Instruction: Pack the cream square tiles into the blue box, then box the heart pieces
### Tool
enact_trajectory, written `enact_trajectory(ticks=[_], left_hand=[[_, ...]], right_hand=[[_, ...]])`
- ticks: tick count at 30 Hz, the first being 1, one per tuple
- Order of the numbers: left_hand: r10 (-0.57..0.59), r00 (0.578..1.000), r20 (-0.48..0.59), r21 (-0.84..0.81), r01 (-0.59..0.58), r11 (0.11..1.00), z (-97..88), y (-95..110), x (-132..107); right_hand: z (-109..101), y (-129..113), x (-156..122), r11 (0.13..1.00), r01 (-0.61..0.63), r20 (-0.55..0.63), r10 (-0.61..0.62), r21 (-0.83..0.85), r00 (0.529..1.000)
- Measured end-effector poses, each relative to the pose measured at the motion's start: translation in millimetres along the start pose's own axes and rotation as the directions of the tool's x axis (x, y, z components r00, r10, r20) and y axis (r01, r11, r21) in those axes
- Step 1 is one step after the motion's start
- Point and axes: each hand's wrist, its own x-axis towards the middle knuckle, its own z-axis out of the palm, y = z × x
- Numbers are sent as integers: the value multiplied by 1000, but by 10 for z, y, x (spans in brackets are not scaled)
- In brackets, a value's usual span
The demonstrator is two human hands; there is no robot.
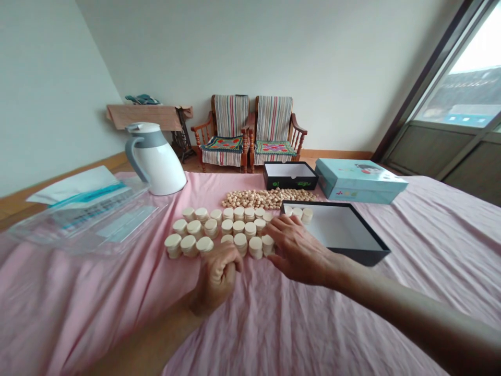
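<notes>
Several short stacks of round, pale wooden discs (194,227) stand in rows on the pink cloth. My left hand (219,271) is closed in a loose fist at the front row, and its inside is hidden. My right hand (299,250) reaches over the right end of the rows, fingers stretched forward and thumb apart. A disc stack (268,243) shows between that thumb and the fingers; whether they touch it I cannot tell. Just beyond is a black open box (348,230) with a white inside, holding a few disc stacks (298,213) in its far left corner.
Behind the rows lies a pile of small wooden pieces (258,198). Farther back are another black box (290,180) and a light blue box (360,180). A white-and-grey jug (158,162) and clear plastic packaging (94,214) are at left.
</notes>
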Motion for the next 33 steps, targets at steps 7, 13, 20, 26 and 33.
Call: enact_trajectory(ticks=[7, 13, 20, 26, 33], left_hand=[[16, 997, -81, -11, -17, 1000, -56, -10, 38], [23, 997, -80, -20, -25, 999, -63, -17, 47], [22, 996, -89, -24, -24, 999, -96, 7, 64], [-1, 996, -87, -32, -2, 999, -98, 7, 62], [2, 996, -84, -33, -4, 999, -95, 6, 61]], right_hand=[[81, -50, 211, 996, 43, 68, -38, -78, 997], [123, -114, 294, 994, 61, 113, -51, -91, 992], [42, -14, 299, 984, 69, 189, -37, -166, 981], [71, 46, 275, 968, 110, 214, -61, -227, 975], [-54, 95, 263, 980, 93, 189, -59, -176, 980]])
